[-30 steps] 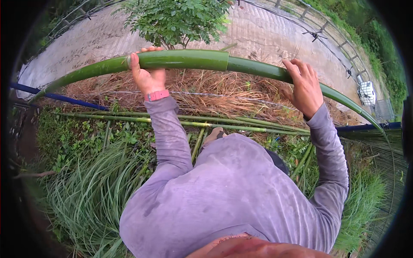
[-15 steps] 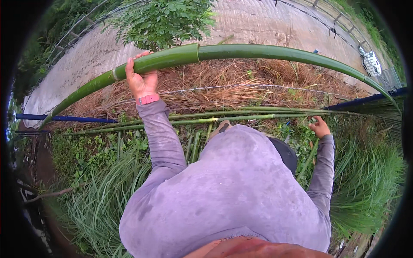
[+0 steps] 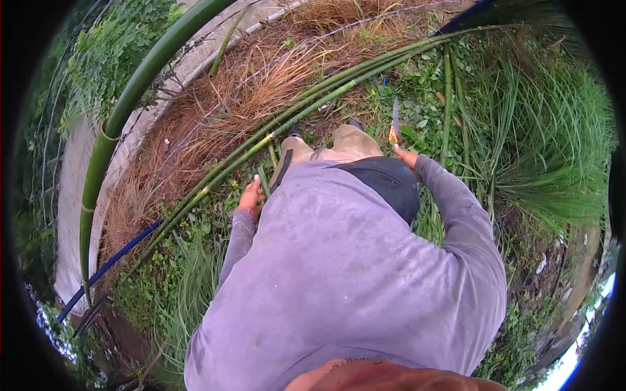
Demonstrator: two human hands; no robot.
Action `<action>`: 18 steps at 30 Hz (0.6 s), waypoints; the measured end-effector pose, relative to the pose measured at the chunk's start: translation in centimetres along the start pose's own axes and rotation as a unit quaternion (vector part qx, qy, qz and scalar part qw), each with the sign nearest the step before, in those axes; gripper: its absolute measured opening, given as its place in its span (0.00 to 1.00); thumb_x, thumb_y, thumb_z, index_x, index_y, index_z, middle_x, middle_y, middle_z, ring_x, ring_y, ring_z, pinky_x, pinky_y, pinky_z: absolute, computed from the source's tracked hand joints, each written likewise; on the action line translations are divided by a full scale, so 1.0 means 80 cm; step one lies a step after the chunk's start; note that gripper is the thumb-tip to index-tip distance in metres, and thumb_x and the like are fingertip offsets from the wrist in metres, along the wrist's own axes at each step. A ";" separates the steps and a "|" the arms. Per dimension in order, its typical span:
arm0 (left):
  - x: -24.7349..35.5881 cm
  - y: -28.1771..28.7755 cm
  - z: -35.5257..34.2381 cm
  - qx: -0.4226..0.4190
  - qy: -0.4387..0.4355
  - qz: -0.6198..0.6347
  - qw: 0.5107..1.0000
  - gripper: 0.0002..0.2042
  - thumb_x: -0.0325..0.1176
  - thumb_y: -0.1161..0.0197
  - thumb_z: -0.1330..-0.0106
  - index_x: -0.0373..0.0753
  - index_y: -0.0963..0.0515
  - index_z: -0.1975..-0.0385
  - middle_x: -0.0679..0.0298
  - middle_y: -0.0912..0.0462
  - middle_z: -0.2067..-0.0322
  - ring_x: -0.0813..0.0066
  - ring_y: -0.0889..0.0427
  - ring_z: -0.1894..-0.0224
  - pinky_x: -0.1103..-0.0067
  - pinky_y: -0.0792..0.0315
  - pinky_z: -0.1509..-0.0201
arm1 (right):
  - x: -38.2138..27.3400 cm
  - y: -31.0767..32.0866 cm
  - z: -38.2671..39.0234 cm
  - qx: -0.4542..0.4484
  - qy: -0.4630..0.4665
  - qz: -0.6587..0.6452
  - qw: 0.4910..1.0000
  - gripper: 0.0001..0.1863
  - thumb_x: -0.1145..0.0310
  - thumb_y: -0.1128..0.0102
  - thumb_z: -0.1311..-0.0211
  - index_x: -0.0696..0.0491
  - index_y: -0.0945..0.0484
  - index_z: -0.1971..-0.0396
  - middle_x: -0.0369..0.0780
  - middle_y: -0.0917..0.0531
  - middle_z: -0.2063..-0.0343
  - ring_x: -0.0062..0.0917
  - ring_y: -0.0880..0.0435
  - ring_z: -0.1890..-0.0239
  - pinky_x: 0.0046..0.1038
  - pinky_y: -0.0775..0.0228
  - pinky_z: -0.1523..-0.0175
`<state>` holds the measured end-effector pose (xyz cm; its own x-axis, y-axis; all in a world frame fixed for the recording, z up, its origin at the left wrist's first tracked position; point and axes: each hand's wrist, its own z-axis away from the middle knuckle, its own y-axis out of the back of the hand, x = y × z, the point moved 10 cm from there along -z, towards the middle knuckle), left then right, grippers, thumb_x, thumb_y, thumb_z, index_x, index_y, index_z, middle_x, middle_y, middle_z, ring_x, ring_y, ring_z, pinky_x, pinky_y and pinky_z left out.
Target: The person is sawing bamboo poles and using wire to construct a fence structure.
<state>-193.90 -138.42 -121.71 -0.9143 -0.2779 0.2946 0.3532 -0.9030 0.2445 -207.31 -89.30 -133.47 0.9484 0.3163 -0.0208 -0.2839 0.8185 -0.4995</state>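
Observation:
My left hand (image 3: 250,196) hangs low beside my left thigh, fingers loosely stretched, with a short green stalk (image 3: 263,182) close to it. A red band shows at that wrist. On the right, my right hand (image 3: 406,156) reaches forward past my hip, fingers partly hidden but stretched. Just ahead of its fingertips is a hand saw (image 3: 394,135) with an orange-yellow handle and pale blade pointing away. Whether fingers touch the handle is unclear. A thick green bamboo pole (image 3: 98,163) arcs upright at the left, free of both hands.
Long thin bamboo poles (image 3: 313,104) cross diagonally ahead, by dry brown grass (image 3: 215,117). A black mesh item (image 3: 385,182) sits at my right hip. Tall green grass (image 3: 548,150) and cut stalks (image 3: 447,98) lie right. A blue bar (image 3: 124,254) slants at the left.
My left hand has let go of the thick bamboo pole and dropped to my side. The view has turned rightward. My right hand has moved in nearer my hip, and the saw now shows.

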 end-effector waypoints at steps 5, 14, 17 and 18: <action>-0.003 -0.090 0.036 -0.089 -0.013 -0.105 0.990 0.36 0.63 0.54 0.43 0.38 0.38 0.44 0.60 0.29 0.50 0.71 0.29 0.51 0.78 0.34 0.51 | -0.092 -0.178 0.082 -0.118 0.028 -0.002 0.993 0.51 0.26 0.66 0.55 0.44 0.60 0.36 0.48 0.50 0.38 0.47 0.48 0.39 0.51 0.54 0.41; 0.063 -0.105 0.032 -0.067 0.057 -0.306 0.948 0.32 0.59 0.58 0.39 0.33 0.29 0.53 0.61 0.22 0.62 0.73 0.23 0.65 0.76 0.29 0.58 | -0.102 -0.146 0.011 0.304 -0.008 0.464 0.832 0.53 0.35 0.46 0.58 0.47 0.57 0.37 0.47 0.44 0.40 0.42 0.44 0.38 0.41 0.54 0.37; 0.070 -0.103 0.015 -0.182 0.020 -0.215 0.959 0.34 0.62 0.56 0.41 0.31 0.29 0.54 0.60 0.22 0.61 0.69 0.23 0.64 0.76 0.30 0.56 | -0.075 -0.145 -0.045 0.224 -0.041 0.426 0.876 0.55 0.34 0.51 0.57 0.52 0.65 0.37 0.45 0.52 0.37 0.38 0.55 0.35 0.37 0.60 0.34; 0.078 -0.107 0.011 -0.192 0.023 -0.237 0.952 0.34 0.62 0.56 0.41 0.31 0.29 0.54 0.60 0.22 0.61 0.69 0.23 0.64 0.76 0.30 0.56 | -0.063 -0.136 -0.063 0.229 -0.042 0.403 0.885 0.55 0.34 0.51 0.57 0.52 0.65 0.37 0.45 0.52 0.37 0.38 0.55 0.35 0.37 0.60 0.34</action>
<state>-202.45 -132.10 -121.18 -0.9638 0.1844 0.1926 -0.1915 -0.9813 -0.0183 -208.28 -102.26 -132.31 0.4030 0.9050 -0.1363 -0.9093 0.4128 0.0528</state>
